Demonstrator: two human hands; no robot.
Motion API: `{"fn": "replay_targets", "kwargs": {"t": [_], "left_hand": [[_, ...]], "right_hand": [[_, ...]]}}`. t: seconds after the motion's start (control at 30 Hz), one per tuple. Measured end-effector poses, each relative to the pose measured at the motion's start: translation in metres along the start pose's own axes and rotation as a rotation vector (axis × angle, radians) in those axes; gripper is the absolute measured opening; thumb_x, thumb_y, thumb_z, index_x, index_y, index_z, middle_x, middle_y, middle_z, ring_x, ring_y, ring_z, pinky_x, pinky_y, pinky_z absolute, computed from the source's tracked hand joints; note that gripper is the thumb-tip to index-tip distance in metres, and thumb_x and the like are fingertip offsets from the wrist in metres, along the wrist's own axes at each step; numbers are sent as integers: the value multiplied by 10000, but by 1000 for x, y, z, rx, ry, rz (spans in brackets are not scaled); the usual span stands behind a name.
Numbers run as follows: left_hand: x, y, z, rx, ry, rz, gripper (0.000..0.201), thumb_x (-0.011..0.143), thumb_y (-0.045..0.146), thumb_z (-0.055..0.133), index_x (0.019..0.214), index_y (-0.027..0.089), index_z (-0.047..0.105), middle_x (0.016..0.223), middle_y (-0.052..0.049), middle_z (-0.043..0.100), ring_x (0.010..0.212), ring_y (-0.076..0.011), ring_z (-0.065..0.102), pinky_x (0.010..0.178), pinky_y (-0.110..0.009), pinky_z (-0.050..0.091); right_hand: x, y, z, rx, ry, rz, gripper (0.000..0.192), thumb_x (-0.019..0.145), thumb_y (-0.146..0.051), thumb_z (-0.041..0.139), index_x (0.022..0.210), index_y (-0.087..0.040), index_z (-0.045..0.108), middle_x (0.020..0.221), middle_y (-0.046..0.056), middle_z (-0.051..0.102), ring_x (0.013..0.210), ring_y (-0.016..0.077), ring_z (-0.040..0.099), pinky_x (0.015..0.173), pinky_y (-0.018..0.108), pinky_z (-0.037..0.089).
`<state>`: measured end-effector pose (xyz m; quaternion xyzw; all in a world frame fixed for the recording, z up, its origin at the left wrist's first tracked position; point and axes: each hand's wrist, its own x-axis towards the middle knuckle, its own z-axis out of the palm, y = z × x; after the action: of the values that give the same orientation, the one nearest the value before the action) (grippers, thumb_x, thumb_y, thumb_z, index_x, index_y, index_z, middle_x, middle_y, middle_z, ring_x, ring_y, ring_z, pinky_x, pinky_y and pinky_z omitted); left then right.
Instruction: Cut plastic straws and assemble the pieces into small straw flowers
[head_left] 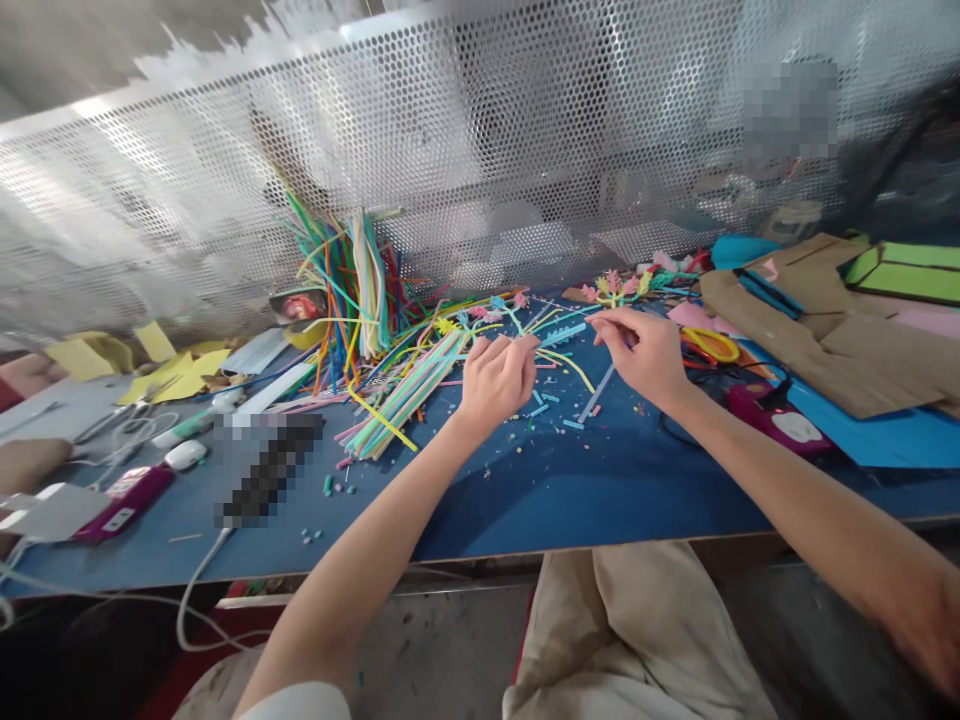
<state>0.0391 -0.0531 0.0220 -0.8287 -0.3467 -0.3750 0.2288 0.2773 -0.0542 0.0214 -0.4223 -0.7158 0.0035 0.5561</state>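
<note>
A light-blue strip with notched, leaf-like edges (pixel 562 335) spans the gap between my two hands above the table. My left hand (pixel 499 378) is closed, knuckles up, around the strip's left end. At the other end my right hand (pixel 646 352) has thumb and forefinger pinched together at its tip. Beneath my hands lie cut light-blue pieces (pixel 539 406) and a greyish-blue stick (pixel 597 394). Left of my left hand is a bundle of pastel straw-like sticks (pixel 405 395). Pink and yellow leaf-shaped pieces (pixel 615 286) stand behind the strip.
A perforated metal screen (pixel 480 140) closes off the back of the blue table (pixel 480 510). Many coloured sticks (pixel 367 285) stand upright at back left. Yellow paper (pixel 176 378), a purple power strip (pixel 124 503) and cables lie left; brown paper (pixel 847 320) and blue sheets lie right.
</note>
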Motion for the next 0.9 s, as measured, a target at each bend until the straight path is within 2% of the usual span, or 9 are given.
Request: {"fn": "replay_targets", "kwargs": {"t": [0.1, 0.2, 0.3, 0.4, 0.57, 0.7, 0.9], "left_hand": [[1, 3, -2, 75, -31, 7, 191, 1009, 294, 473, 1119, 253, 625, 816, -33, 724, 783, -203, 616, 773, -368, 348], [1, 2, -2, 71, -78, 29, 200, 1013, 275, 460, 1104, 256, 638, 885, -41, 736, 822, -207, 613, 770, -372, 344], [0, -2, 0, 21, -126, 73, 234, 1015, 227, 420, 1102, 219, 637, 960, -62, 735, 838, -197, 611, 756, -366, 346], [0, -6, 1, 15, -165, 110, 242, 1016, 248, 423, 1098, 211, 648, 901, -57, 732, 819, -196, 599, 750, -367, 340], [0, -16, 1, 21, -213, 103, 253, 1023, 332, 450, 1110, 252, 674, 901, -36, 749, 849, -203, 594, 790, -367, 343], [-1, -22, 4, 38, -207, 35, 288, 1039, 320, 411, 1121, 221, 669, 872, -44, 745, 831, -197, 615, 779, -350, 352], [-3, -14, 7, -22, -157, -3, 265, 1036, 277, 403, 1132, 200, 637, 855, -39, 753, 824, -192, 659, 800, -341, 376]], "right_hand": [[-1, 1, -1, 40, -15, -55, 270, 979, -301, 512, 1099, -244, 747, 937, 38, 778, 808, 199, 702, 751, 348, 538], [-2, 3, -1, 78, -36, -96, 325, 989, -260, 481, 1222, -260, 707, 1101, 47, 762, 904, 203, 711, 830, 380, 558], [-2, 2, 0, 90, -28, -112, 307, 979, -259, 498, 1184, -282, 725, 1108, 44, 759, 964, 216, 712, 870, 406, 563], [-2, 1, -1, 96, -24, -148, 261, 959, -263, 543, 1118, -297, 747, 1085, 34, 763, 1020, 228, 702, 932, 428, 546], [-1, 2, -5, 95, -47, -197, 187, 937, -270, 604, 1037, -296, 760, 984, 16, 775, 897, 211, 702, 856, 403, 553], [-3, 6, -4, 101, -90, -236, 144, 929, -268, 626, 1004, -260, 748, 930, 21, 769, 795, 185, 681, 745, 350, 543], [-7, 2, 2, 90, -116, -200, 100, 929, -253, 618, 942, -227, 714, 841, 16, 741, 661, 144, 617, 658, 308, 505]]}}
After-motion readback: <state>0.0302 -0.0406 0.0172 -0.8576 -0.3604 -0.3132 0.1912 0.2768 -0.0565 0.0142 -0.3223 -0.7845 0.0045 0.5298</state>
